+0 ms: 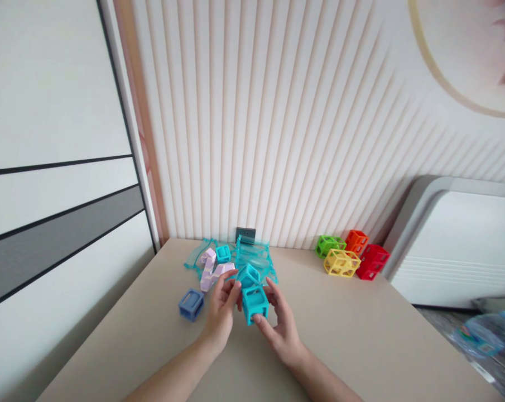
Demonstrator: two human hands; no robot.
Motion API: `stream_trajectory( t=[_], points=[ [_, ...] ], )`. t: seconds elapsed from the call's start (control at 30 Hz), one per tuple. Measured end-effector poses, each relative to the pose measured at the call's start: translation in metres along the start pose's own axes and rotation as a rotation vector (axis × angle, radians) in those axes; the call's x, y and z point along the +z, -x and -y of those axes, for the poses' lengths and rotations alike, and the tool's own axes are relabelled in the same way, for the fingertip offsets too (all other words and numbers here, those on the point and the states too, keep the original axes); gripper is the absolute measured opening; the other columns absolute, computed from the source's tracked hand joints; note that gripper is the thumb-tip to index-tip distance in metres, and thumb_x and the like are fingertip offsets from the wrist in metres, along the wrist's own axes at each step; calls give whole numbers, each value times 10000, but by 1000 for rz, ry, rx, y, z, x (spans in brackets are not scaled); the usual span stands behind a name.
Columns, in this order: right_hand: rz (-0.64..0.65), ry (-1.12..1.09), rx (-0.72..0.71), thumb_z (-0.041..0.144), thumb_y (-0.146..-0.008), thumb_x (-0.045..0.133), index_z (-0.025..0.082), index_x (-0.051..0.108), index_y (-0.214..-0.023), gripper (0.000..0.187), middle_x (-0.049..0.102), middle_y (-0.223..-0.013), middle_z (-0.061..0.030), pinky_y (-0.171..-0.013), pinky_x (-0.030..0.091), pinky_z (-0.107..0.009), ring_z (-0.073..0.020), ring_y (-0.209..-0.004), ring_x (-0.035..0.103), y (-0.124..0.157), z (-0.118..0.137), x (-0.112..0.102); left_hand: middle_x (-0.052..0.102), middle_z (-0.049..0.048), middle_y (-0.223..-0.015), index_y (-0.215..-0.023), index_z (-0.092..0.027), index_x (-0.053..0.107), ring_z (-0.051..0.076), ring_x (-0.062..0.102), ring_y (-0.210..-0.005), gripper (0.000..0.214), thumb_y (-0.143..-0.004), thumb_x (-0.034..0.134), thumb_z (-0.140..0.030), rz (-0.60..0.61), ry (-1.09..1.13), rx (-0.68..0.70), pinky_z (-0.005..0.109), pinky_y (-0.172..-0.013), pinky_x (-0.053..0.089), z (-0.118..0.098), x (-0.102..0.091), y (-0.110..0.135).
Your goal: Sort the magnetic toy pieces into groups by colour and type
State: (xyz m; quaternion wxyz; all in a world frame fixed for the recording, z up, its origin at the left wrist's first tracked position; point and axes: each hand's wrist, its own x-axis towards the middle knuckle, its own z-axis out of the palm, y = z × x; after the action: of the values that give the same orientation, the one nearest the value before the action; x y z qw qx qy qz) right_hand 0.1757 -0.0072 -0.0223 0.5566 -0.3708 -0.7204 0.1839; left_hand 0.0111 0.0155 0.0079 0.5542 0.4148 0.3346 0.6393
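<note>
Between my hands, above the table, is a turquoise open-frame block piece (255, 301), made of a cube nearer me and an angled part (249, 275) beyond it. My left hand (222, 310) is closed on its left side, thumb and fingers near where the two parts meet. From the right, my right hand (281, 324) grips the cube, thumb at its lower corner and fingers behind. A blue open-frame cube (191, 304) lies on the table left of my left hand. Beyond that hand lie lilac block pieces (209, 271) and a small turquoise cube (223, 254).
Clear turquoise plastic pieces (254, 254) lie at the back by the ribbed wall (252, 111). Green (330, 245), yellow (341, 263), orange (356, 242) and red (373, 261) frame blocks stand at the table's back right. A plastic bottle (486, 333) is beyond the right edge.
</note>
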Motion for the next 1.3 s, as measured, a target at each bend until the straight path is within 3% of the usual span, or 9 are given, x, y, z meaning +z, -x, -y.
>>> stream_trajectory(
  t=[0.13, 0.27, 0.57, 0.7, 0.83, 0.97, 1.13, 1.3],
  points=[
    [27, -20, -53, 414, -978, 604, 283, 352, -1546, 635, 683, -1125, -78, -845, 583, -388, -233, -946, 677, -7, 7, -2, 601, -57, -658, -1161, -231, 591, 123, 554, -534, 535, -788, 778, -565, -69, 50, -20, 216, -517, 418, 2, -2, -2],
    [73, 13, -85, 405, -979, 597, 262, 465, -1480, 537, 660, -1130, -97, -830, 583, -391, -239, -936, 656, -12, 12, -6, 631, -39, -691, -1163, -216, 605, 127, 581, -583, 528, -796, 774, -557, -69, 13, -12, 210, -545, 439, -1, -4, -4],
    [147, -20, -69, 415, -1008, 552, 279, 496, -1449, 465, 611, -1305, -129, -1011, 540, -415, -276, -1207, 619, -10, 10, -10, 688, -16, -724, -1319, -204, 578, 148, 639, -616, 608, -819, 774, -487, 76, 46, -68, 224, -559, 466, -2, -5, -3],
    [169, 16, -89, 425, -1009, 544, 277, 512, -1436, 453, 626, -1324, -138, -1016, 545, -426, -288, -1226, 622, -11, 6, -11, 775, 62, -935, -1338, -204, 592, 220, 732, -780, 610, -820, 769, -473, 108, 85, -113, 287, -676, 553, -1, -6, -1],
    [148, 29, -119, 419, -1003, 560, 276, 514, -1408, 433, 658, -1295, -138, -977, 568, -411, -282, -1193, 651, -9, 1, -10, 769, 92, -1145, -1395, -234, 569, 271, 732, -1016, 590, -865, 721, -445, 129, 87, -90, 354, -858, 571, 2, -10, 0],
    [116, 13, -117, 416, -987, 596, 260, 550, -1287, 341, 682, -1257, -140, -959, 573, -400, -274, -1151, 679, -9, 0, -9, 750, 97, -1219, -1400, -240, 568, 287, 702, -1122, 564, -886, 690, -436, 136, 60, -60, 401, -959, 549, 8, -13, 0],
    [187, 28, -160, 337, -1004, 563, 250, 651, -1052, 133, 658, -1250, -122, -945, 569, -378, -246, -1095, 676, -14, 11, -12, 743, 105, -1229, -1374, -234, 585, 296, 689, -1145, 548, -881, 681, -452, 120, 24, -31, 439, -1016, 520, 9, -13, 0],
    [251, 28, -149, 282, -993, 561, 244, 660, -1031, 112, 624, -1253, -118, -951, 564, -379, -236, -1072, 661, -16, 20, -16, 746, 86, -1202, -1316, -229, 616, 278, 696, -1113, 526, -846, 720, -440, 41, 2, 2, 383, -983, 521, 3, -11, -1]
  ],
)
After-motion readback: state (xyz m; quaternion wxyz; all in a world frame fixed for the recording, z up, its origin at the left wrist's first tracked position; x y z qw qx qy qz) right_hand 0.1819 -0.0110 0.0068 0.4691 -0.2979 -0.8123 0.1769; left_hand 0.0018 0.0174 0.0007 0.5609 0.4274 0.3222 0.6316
